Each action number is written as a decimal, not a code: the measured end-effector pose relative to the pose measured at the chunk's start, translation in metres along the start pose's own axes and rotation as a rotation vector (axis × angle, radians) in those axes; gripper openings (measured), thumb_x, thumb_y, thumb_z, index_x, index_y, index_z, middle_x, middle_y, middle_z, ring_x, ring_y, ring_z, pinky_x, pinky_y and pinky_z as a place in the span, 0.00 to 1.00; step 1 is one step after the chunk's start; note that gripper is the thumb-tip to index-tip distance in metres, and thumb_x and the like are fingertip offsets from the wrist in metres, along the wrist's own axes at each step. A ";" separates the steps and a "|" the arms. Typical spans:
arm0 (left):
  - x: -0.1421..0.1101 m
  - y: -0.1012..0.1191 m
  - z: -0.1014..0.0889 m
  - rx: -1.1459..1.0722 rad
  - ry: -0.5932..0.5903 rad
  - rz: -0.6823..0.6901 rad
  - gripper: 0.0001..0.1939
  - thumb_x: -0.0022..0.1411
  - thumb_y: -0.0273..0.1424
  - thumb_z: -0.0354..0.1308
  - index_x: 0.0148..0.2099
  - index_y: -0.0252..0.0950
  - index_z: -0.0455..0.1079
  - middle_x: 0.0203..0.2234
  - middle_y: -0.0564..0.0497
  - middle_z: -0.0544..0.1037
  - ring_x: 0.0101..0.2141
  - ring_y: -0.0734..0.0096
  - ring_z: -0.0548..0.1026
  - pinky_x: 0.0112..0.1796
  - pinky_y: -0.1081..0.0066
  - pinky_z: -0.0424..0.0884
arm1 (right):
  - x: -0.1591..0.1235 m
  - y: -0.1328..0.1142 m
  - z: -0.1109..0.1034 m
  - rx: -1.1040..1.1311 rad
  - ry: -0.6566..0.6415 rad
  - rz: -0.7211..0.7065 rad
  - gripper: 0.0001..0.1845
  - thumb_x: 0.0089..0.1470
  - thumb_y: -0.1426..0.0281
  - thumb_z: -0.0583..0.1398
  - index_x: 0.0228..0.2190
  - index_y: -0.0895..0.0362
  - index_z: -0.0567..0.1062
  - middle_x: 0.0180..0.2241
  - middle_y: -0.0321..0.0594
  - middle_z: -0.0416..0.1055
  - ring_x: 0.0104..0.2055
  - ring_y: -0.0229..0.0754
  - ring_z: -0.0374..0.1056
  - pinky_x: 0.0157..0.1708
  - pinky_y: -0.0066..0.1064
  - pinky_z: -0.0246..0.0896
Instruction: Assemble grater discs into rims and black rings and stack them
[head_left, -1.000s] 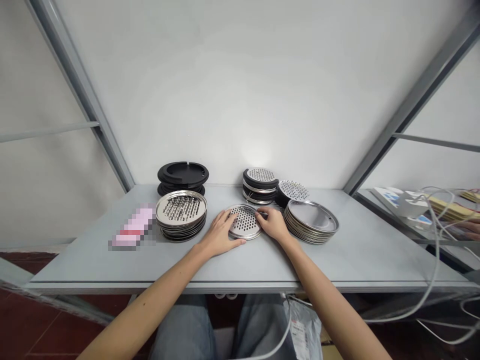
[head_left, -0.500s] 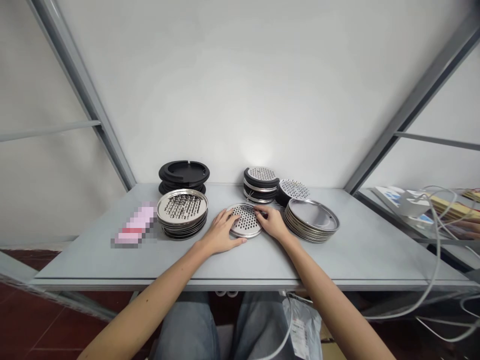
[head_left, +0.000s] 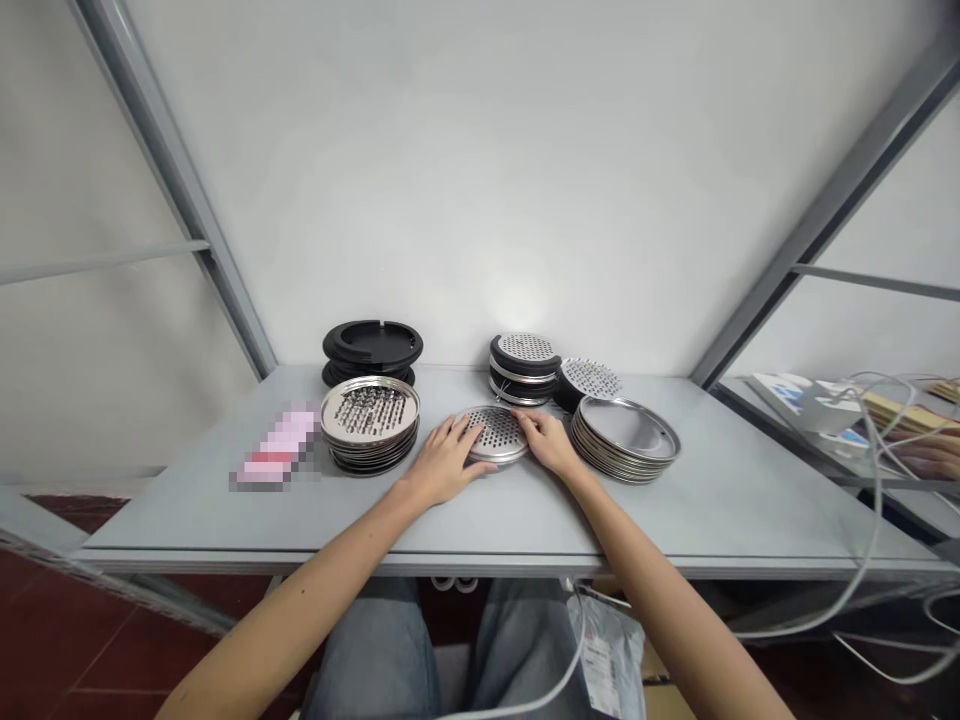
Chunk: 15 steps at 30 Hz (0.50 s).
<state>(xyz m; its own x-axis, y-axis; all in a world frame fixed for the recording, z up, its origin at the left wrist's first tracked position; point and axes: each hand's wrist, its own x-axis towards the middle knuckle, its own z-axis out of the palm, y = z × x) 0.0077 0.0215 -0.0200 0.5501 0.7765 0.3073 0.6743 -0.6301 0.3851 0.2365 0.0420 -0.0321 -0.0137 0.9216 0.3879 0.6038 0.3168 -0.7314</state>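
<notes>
A round metal grater plate (head_left: 496, 432) with rows of holes is between my hands at the middle of the table. My left hand (head_left: 444, 462) grips its left side, fingers over the top and thumb along the near edge. My right hand (head_left: 546, 440) holds the right rim with its fingertips. The near rim looks doubled; whether a second piece lies beneath, I cannot tell. Left of my hands stands a stack of grater discs (head_left: 370, 412) with raised teeth. To the right is a stack of shiny, smooth metal discs (head_left: 628, 428).
Black plastic rings (head_left: 375, 345) are piled at the back left. Behind my hands stand black-rimmed assembled graters (head_left: 525, 366), beside another toothed one (head_left: 591, 378). A blurred pink item (head_left: 279, 448) lies left. At far right, another person's hand (head_left: 934, 452) is near white cables (head_left: 874, 500).
The near edge of the grater plate has come up slightly, showing more rim below it. Both hands keep their places on it. The view has shifted a little.
</notes>
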 end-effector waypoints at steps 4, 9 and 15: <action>0.003 0.001 -0.005 -0.214 0.120 -0.018 0.25 0.67 0.45 0.48 0.59 0.37 0.62 0.52 0.43 0.72 0.51 0.56 0.70 0.51 0.60 0.64 | 0.000 -0.010 -0.011 0.241 0.028 -0.049 0.27 0.61 0.54 0.47 0.43 0.56 0.77 0.47 0.44 0.75 0.52 0.50 0.68 0.55 0.44 0.57; 0.006 -0.003 -0.007 -0.460 0.172 -0.102 0.25 0.68 0.47 0.43 0.53 0.34 0.67 0.33 0.49 0.76 0.31 0.67 0.72 0.33 0.70 0.66 | -0.002 -0.015 -0.020 0.390 0.040 -0.185 0.20 0.48 0.58 0.64 0.42 0.54 0.78 0.53 0.44 0.70 0.56 0.52 0.64 0.56 0.42 0.57; 0.007 -0.005 -0.004 -0.527 0.176 -0.108 0.23 0.68 0.46 0.44 0.52 0.34 0.66 0.35 0.50 0.76 0.34 0.66 0.72 0.36 0.70 0.66 | -0.003 -0.016 -0.020 0.446 0.077 -0.072 0.18 0.46 0.61 0.66 0.39 0.56 0.79 0.40 0.44 0.78 0.44 0.51 0.72 0.49 0.43 0.64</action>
<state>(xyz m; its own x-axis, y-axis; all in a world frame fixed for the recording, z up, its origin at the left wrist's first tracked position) 0.0063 0.0298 -0.0166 0.3712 0.8537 0.3652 0.3602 -0.4949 0.7908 0.2435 0.0297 -0.0104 0.0264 0.8795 0.4752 0.2008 0.4610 -0.8644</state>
